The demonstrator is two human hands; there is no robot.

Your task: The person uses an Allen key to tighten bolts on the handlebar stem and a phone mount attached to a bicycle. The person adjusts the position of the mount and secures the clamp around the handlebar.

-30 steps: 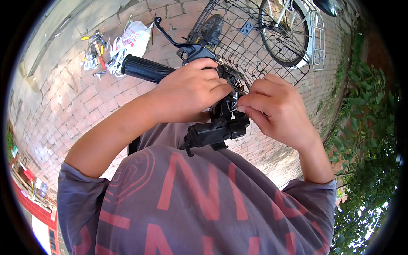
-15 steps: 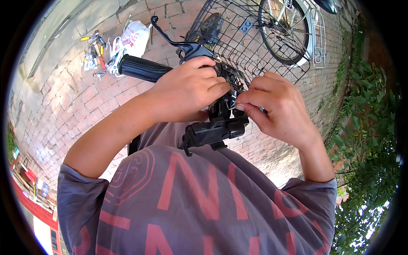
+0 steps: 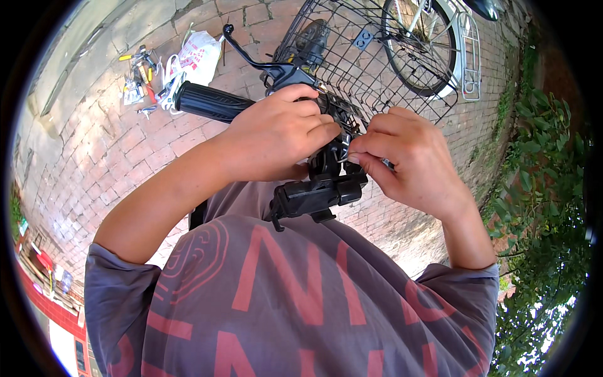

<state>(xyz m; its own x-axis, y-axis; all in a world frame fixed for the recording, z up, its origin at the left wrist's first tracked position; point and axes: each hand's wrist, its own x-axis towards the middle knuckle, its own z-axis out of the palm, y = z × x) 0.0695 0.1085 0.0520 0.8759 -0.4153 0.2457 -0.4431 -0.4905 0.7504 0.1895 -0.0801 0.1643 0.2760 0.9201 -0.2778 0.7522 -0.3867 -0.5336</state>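
A bicycle handlebar with a black rubber grip (image 3: 210, 102) and a black brake lever (image 3: 292, 74) lies across in front of me. My left hand (image 3: 279, 133) is closed over the bar just inboard of the grip, its fingers curled toward the centre clamp and cables. Opposite it, my right hand (image 3: 408, 154) is pinched, thumb against forefinger, at a small shiny metal part (image 3: 345, 149) beside the stem. A bit of metal shows under that hand; what the fingertips hold is hidden. Below both hands sits a black phone-holder-like bracket (image 3: 317, 196), touched by neither.
Beyond the bar is a black wire basket (image 3: 352, 56), with a shoe (image 3: 312, 41) seen through it. A white plastic bag (image 3: 200, 55) and several hand tools (image 3: 143, 72) lie on brick paving at left. Another bicycle's wheel (image 3: 421, 44) stands far right; leafy bushes (image 3: 540, 182) line the right.
My right hand has shifted very slightly at the metal part. The left hand and the handlebar look unmoved.
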